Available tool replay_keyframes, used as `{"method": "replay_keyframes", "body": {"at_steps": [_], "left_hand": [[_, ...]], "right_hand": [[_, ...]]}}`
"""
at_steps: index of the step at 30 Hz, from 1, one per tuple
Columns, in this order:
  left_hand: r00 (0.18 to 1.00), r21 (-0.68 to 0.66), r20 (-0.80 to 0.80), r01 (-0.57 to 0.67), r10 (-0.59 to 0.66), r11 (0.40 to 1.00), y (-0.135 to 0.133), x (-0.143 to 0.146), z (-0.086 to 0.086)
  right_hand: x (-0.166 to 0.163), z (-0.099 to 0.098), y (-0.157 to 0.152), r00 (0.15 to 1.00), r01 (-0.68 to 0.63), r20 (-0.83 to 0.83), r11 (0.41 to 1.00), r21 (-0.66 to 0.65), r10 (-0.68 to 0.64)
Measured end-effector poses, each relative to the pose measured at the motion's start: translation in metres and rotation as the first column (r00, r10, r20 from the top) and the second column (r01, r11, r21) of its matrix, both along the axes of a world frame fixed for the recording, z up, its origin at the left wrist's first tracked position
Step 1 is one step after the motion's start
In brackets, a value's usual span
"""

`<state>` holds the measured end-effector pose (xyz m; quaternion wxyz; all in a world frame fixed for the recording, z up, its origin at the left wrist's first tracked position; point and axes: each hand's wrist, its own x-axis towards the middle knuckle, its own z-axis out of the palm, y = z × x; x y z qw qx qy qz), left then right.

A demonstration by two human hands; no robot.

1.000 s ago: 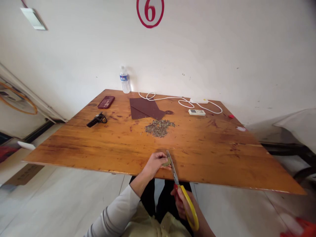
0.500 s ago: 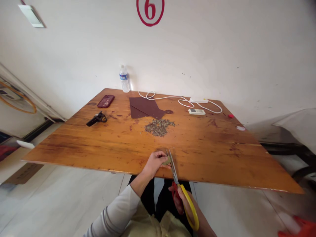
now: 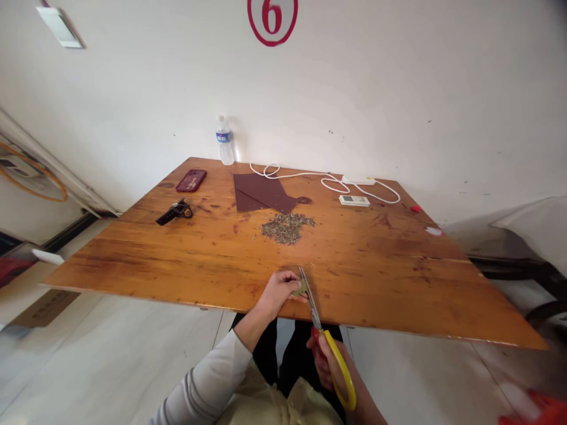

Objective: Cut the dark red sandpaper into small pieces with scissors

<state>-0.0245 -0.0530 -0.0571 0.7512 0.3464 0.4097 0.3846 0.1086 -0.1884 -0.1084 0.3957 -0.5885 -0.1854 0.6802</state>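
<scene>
L hand [image 3: 277, 292] is pinched on a small greenish scrap [image 3: 300, 290] at the near edge of the table [image 3: 177, 260]. R hand [image 3: 330, 369] is clamped round the handles of the scissors [image 3: 316, 321] off that edge, blades approx. closed, touching the scrap. Pile of clippings [image 3: 287, 227] sits mid-table, w/ brown sheets [image 3: 261, 193] and bottle [image 3: 225, 141] toward the table's far edge.

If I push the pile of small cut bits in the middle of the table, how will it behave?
The pile is probably loose and very light: a low heap of tiny flakes, so it would likely spread rather than slide whole. Stray bits lie around it on the table, so some would probably be left behind.
</scene>
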Motion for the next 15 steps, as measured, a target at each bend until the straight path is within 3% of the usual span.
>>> {"method": "replay_keyframes", "body": {"at_steps": [6, 15], "left_hand": [[1.0, 0.011, -0.002, 0.019, -0.019, 1.0, 0.0, -0.0005, 0.0002], [0.999, 0.014, -0.019, 0.037, -0.037, 0.999, 0.0002, -0.0011, -0.0001]], "right_hand": [[-0.0011, -0.001, -0.0021, 0.999, 0.013, -0.046, 0.996, 0.083, -0.009], [0.0026, 0.0017, -0.0013, 1.0, -0.009, -0.02, 0.998, 0.07, 0.01]]}}
